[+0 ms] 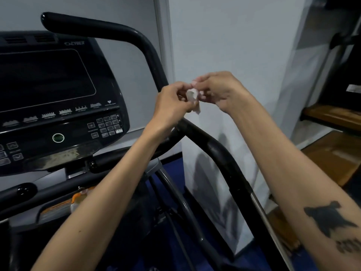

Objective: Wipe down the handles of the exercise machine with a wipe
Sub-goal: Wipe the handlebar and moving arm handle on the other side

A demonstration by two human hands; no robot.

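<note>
A small crumpled white wipe (192,97) is held between both hands in front of a white wall. My left hand (170,106) pinches it from the left, and my right hand (220,90) pinches its top from the right. Both hands hover just above the machine's black right side handle (218,151), which curves down toward the lower right. A taller black curved handle (93,28) rises behind the console and bends down past my left hand. Neither hand touches a handle.
The machine's black console (56,98) with screen and keypad fills the left. A white wall corner (224,45) stands straight ahead. Wooden steps (332,153) lie to the right, and blue floor (172,169) shows below the frame.
</note>
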